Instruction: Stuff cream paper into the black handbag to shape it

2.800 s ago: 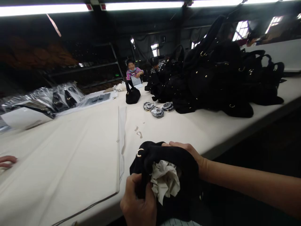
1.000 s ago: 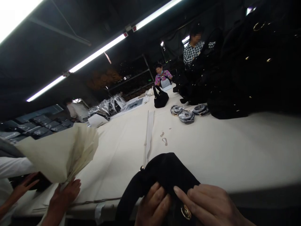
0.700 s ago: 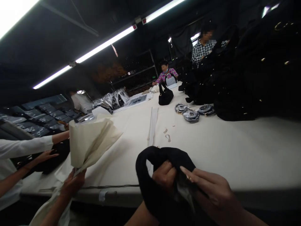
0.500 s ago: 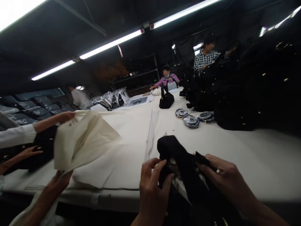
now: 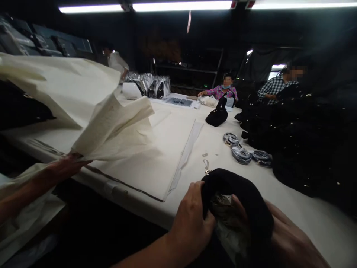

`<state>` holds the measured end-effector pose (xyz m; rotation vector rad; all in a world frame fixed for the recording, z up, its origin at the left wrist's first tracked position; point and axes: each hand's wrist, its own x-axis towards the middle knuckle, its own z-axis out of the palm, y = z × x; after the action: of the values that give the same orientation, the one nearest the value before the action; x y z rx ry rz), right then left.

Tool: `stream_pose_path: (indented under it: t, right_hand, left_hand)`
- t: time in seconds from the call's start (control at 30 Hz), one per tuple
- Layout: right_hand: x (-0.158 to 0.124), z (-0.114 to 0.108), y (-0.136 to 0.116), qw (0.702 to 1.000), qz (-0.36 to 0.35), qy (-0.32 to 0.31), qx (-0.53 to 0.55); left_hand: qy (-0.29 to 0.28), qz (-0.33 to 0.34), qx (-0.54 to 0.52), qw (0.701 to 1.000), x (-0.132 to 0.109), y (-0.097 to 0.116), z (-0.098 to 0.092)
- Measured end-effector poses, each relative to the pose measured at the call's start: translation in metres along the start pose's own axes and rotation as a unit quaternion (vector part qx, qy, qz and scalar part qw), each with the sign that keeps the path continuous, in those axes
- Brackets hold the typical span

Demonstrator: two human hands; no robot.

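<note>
Both hands gripping black bag (image 5: 237,193) at near table (image 5: 306,208) edge: left hand (image 5: 192,223) clamped on rim, right hand (image 5: 287,238) tucked inside against paper stuffing (image 5: 225,212). Possibly slipping off edge; stuffing tearing if forced.

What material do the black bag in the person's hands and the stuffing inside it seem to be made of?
Black bag: probably soft fabric or suede-like cloth; it looks matte, gives no shine, and folds limply where the left hand grips its edge. The right hand holds the other side.
Stuffing: looks like crumpled paper, pale grey, with sharp creases; the picture is too dark to be sure.
</note>
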<state>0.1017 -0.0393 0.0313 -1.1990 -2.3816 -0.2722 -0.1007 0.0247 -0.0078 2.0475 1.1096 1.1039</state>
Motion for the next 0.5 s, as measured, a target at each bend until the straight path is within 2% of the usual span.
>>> stream_pose_path:
  t: [0.07,0.23,0.3,0.43,0.47,0.5]
  right_hand:
    - [0.014,0.003,0.005,0.999,-0.004,-0.038,-0.037]
    - [0.023,0.011,0.004,0.998,-0.042,-0.04,-0.001]
    - [0.019,0.013,0.005,0.998,-0.034,-0.059,0.007]
    - [0.011,0.016,0.014,0.996,-0.033,-0.08,0.011]
    - [0.009,0.016,0.018,0.996,-0.033,-0.081,0.016]
    - [0.007,0.016,0.021,0.996,-0.028,-0.085,0.023]
  left_hand:
    - [0.012,0.036,0.076,0.996,0.001,-0.005,-0.003]
    - [-0.011,0.067,0.166,0.984,0.002,-0.026,-0.004]
    - [0.019,0.12,0.188,0.975,0.003,-0.035,-0.001]
    - [0.135,0.249,0.201,0.938,0.013,-0.05,0.007]
    - [0.143,0.247,0.179,0.942,0.017,-0.053,0.009]
    - [0.14,0.209,0.137,0.958,0.023,-0.056,0.011]
